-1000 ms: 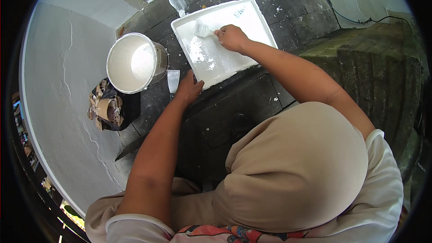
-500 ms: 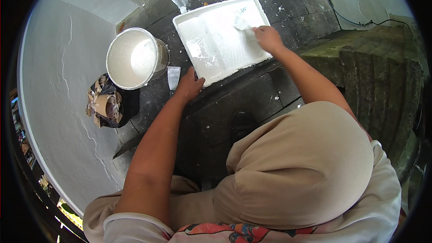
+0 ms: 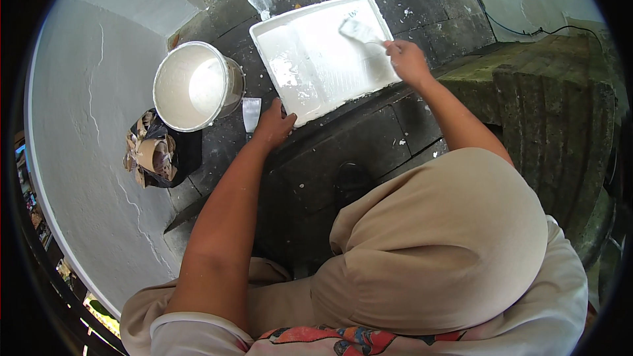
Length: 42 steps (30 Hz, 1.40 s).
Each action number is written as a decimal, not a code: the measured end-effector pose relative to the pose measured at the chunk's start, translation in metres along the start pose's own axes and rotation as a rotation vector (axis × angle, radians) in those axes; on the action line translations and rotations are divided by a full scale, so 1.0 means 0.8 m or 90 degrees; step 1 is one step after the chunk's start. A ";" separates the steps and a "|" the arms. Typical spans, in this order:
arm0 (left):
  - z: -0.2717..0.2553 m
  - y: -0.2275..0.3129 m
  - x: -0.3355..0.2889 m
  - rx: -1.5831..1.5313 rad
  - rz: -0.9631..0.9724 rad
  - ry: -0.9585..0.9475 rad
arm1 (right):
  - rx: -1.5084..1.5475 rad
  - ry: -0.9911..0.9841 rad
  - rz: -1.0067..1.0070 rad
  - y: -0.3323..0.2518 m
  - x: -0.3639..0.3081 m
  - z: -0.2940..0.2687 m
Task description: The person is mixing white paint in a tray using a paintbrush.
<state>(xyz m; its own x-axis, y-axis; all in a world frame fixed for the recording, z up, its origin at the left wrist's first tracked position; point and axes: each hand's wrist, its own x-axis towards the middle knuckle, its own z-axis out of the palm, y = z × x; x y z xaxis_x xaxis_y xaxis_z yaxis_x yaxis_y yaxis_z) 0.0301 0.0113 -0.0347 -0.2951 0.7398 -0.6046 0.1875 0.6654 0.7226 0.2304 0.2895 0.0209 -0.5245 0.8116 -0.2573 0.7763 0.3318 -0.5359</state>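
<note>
A white paint tray (image 3: 268, 58) lies at a slant on the dark paving, wet white paint spread over its ribbed inside. My left hand (image 3: 273, 125) grips the tray's near left corner, thumb by the rim and fingers partly hidden. Over the tray's right side, my right hand (image 3: 407, 62) is closed on a flat-headed tool (image 3: 359, 31) with a thin neck. White paint coats its head, so I cannot tell if it is a scraper or a brush. Beside my left hand lies a pale flat blade (image 3: 251, 114), its lower end dark.
A white bucket (image 3: 239, 86) with paint-smeared walls stands left of the tray. Near it sits a crumpled black bag (image 3: 158, 165) with a brown cardboard roll. A cracked grey wall (image 3: 72, 105) bounds the left; mossy stone steps (image 3: 547, 92) rise at right. A cable (image 3: 508, 28) runs behind.
My right hand has moved slightly right and down with the tool, whose head now shows more clearly over the tray. My left hand stays at the tray's corner.
</note>
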 end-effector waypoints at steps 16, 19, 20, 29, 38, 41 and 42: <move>0.007 -0.023 0.007 -0.009 0.042 0.010 | -0.122 -0.098 -0.232 -0.084 -0.048 0.039; 0.003 -0.023 0.009 0.026 0.018 0.002 | -0.135 -0.034 -0.322 -0.087 -0.053 0.023; 0.002 -0.022 0.009 0.025 0.015 0.005 | -0.161 -0.033 -0.353 -0.084 -0.051 0.027; 0.002 -0.017 0.006 0.002 -0.001 -0.005 | -0.324 -0.165 -0.326 -0.059 -0.050 0.048; 0.008 -0.019 0.015 0.028 -0.006 0.001 | -0.261 -0.105 -0.303 -0.035 -0.050 0.054; 0.005 -0.015 0.010 0.046 -0.022 -0.012 | -0.266 -0.121 -0.281 -0.044 -0.051 0.051; 0.004 -0.014 0.011 0.047 -0.021 -0.013 | -0.265 -0.120 -0.281 -0.042 -0.049 0.051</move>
<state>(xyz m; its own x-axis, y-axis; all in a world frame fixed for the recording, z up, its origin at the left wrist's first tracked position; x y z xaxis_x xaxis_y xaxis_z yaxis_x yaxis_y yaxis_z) 0.0287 0.0109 -0.0495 -0.2831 0.7184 -0.6354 0.2466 0.6948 0.6756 0.2108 0.2270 0.0159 -0.8496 0.4694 -0.2406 0.5235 0.8063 -0.2754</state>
